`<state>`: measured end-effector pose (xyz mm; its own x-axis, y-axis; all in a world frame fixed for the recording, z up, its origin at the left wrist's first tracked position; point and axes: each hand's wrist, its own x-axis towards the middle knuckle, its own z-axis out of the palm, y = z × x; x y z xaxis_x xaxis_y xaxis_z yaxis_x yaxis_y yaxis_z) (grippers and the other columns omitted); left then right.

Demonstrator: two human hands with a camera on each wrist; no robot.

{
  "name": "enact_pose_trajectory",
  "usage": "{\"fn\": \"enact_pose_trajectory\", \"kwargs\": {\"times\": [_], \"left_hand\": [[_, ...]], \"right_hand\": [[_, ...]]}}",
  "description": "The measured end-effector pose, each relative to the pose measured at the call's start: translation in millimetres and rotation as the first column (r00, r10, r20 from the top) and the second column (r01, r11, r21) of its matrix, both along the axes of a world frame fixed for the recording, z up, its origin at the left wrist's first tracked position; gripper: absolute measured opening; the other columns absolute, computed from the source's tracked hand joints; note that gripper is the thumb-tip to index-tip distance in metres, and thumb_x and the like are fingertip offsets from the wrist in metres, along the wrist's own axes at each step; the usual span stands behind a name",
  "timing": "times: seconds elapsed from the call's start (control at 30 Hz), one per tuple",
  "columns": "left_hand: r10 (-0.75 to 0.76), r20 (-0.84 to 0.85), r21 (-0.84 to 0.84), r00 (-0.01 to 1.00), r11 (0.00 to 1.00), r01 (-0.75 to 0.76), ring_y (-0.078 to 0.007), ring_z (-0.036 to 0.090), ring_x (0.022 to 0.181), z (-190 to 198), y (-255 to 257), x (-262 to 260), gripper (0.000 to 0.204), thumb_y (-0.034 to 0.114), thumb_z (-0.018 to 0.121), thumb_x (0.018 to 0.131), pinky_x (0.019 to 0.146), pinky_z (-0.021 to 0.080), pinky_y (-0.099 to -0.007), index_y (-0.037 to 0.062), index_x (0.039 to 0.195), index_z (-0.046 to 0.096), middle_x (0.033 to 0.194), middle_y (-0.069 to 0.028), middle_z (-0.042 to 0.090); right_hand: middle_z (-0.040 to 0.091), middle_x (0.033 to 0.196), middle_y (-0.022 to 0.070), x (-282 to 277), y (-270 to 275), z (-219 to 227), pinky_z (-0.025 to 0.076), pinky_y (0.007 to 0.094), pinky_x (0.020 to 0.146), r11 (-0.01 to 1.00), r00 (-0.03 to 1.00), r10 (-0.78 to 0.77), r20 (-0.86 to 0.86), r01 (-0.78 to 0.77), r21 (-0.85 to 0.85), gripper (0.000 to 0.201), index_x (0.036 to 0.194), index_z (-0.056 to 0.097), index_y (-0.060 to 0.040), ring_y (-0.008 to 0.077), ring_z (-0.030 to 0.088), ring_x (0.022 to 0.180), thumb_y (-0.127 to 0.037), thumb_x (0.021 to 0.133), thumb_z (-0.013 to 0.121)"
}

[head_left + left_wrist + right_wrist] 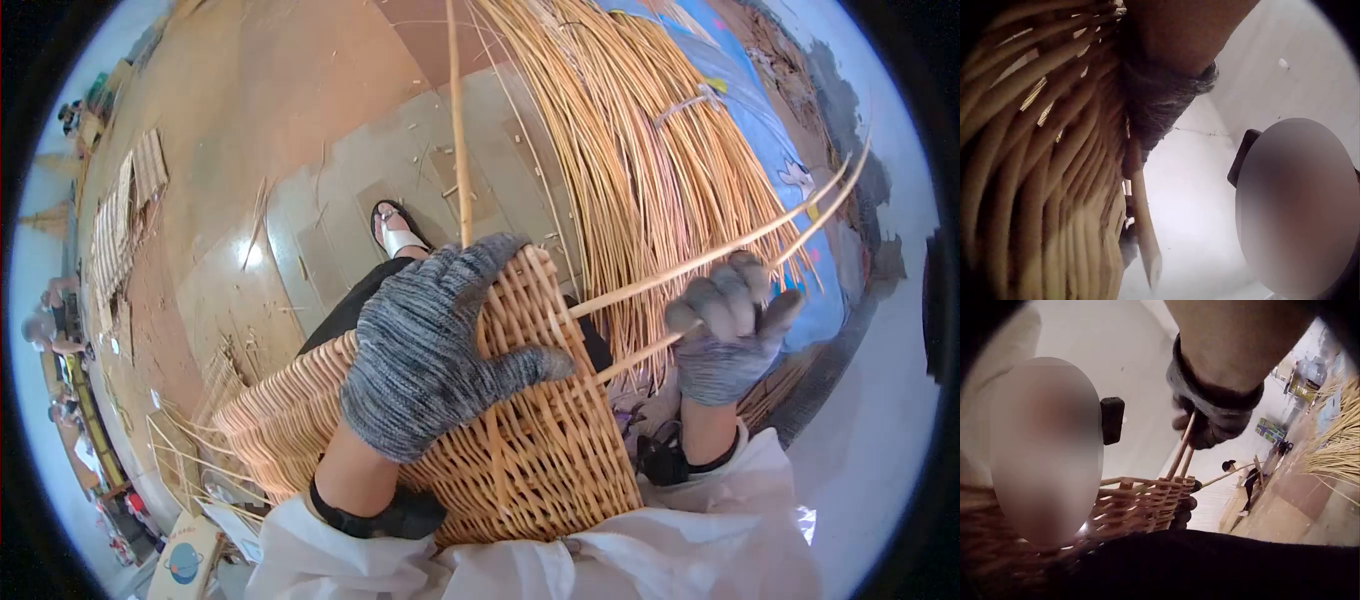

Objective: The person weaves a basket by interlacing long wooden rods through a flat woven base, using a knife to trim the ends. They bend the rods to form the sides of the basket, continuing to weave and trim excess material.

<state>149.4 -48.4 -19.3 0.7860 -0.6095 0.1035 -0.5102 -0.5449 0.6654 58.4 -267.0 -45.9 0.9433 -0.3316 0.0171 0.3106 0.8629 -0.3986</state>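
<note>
Wicker basket (520, 440) lies on the person's lap; the gloved left hand (430, 350) presses on its weave with fingers spread, while the right hand (728, 335) grips what seem two willow rods (700, 262) running from the basket's edge

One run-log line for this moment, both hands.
left hand: pressed on wicker basket, fingers spread | right hand: gripping two willow rods | rod bundle: lying behind
</note>
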Motion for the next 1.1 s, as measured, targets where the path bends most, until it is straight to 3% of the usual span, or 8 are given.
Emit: {"fn": "enact_pose_trajectory", "kwargs": {"times": [0.07,0.37,0.43,0.5,0.73,0.8,0.9,1.1], "left_hand": [[-0.013,-0.072,0.027,0.997,1.0,0.015,-0.0296,0.062,0.085,4,-2,-4,0.078,0.059,0.073,0.061,0.077,0.05,-0.0399,0.0093,0.119,0.055,0.092,-0.0137,0.062],[-0.005,-0.064,-0.006,0.998,1.0,0.005,-0.0271,0.065,0.092,-3,1,5,0.077,0.047,0.082,0.056,0.084,0.05,-0.0358,0.0051,0.115,0.056,0.1,-0.0117,0.066],[0.002,-0.09,-0.036,0.996,0.999,-0.006,-0.0275,0.064,0.094,-3,6,7,0.077,0.047,0.082,0.057,0.085,0.05,-0.0363,0.0044,0.116,0.056,0.1,-0.0129,0.066],[0.006,-0.01,0.004,1.0,1.0,-0.006,-0.0277,0.065,0.094,-5,10,3,0.077,0.047,0.081,0.058,0.085,0.05,-0.0363,0.0042,0.116,0.055,0.099,-0.0129,0.066],[0.022,0.324,-0.011,0.946,1.0,-0.02,-0.0318,0.056,0.102,19,-1,-17,0.072,0.049,0.078,0.06,0.091,0.043,-0.0411,0.0096,0.116,0.057,0.107,-0.0134,0.06],[-0.09,0.476,-0.159,0.875,0.97,0.186,-0.0324,0.052,0.107,63,-31,-60,0.069,0.044,0.078,0.063,0.093,0.04,-0.0397,0.0106,0.12,0.056,0.109,-0.0127,0.058],[-0.302,0.511,-0.186,0.805,0.875,0.446,-0.0328,0.052,0.107,71,-43,-67,0.067,0.047,0.065,0.077,0.094,0.039,-0.0448,0.0075,0.129,0.046,0.116,-0.0137,0.055],[-0.024,0.316,0.171,0.948,0.985,-0.032,-0.0341,0.033,0.129,9,45,-121,0.093,0.068,0.058,0.07,0.109,0.018,-0.0482,0.0026,0.134,0.037,0.135,-0.0156,0.042]], "right_hand": [[0.049,0.06,0.0028,6,-20,-21,0.042,0.0337,0.047,0.961,0.9,0.217,0.378,-0.265,0.079,0.034,0.082,0.049,-0.0075,0.0178,0.046,0.047,-0.04,0.093,0.047],[0.03,0.046,-0.002,11,34,-19,0.029,0.0314,0.039,0.928,0.899,0.368,0.239,-0.372,-0.029,0.051,0.062,0.037,-0.015,0.0135,0.029,0.037,-0.053,0.095,0.032],[0.034,0.052,-0.0008,10,-1,-16,0.028,0.0296,0.042,0.862,0.998,0.035,-0.043,-0.052,-0.504,0.045,0.063,0.036,-0.0145,0.0136,0.037,0.048,-0.045,0.097,0.033],[0.035,0.055,0.0004,-36,-2,6,0.036,0.0304,0.044,0.935,0.953,-0.196,-0.232,0.11,-0.338,0.039,0.064,0.037,-0.0123,0.0148,0.043,0.054,-0.033,0.097,0.039],[0.066,0.09,0.0115,-97,-33,64,0.053,0.0297,0.066,0.32,0.791,-0.064,-0.608,-0.561,-0.763,0.036,0.107,0.059,-0.0011,0.0203,0.063,0.083,-0.032,0.089,0.058],[0.065,0.088,0.0105,-88,26,87,0.052,0.0309,0.067,0.09,0.953,0.208,-0.222,-0.245,-0.965,0.034,0.104,0.06,-0.0012,0.0195,0.063,0.076,-0.03,0.087,0.062],[0.063,0.082,0.0099,-97,31,87,0.05,0.0337,0.068,0.183,0.913,0.224,-0.34,-0.382,-0.906,0.032,0.099,0.06,-0.0001,0.0192,0.061,0.075,-0.028,0.085,0.064],[0.059,0.082,0.0106,-109,-21,59,0.058,0.03,0.06,0.561,0.927,-0.224,-0.3,-0.129,-0.818,0.021,0.093,0.053,-0.0035,0.0202,0.062,0.076,-0.014,0.082,0.068]]}}
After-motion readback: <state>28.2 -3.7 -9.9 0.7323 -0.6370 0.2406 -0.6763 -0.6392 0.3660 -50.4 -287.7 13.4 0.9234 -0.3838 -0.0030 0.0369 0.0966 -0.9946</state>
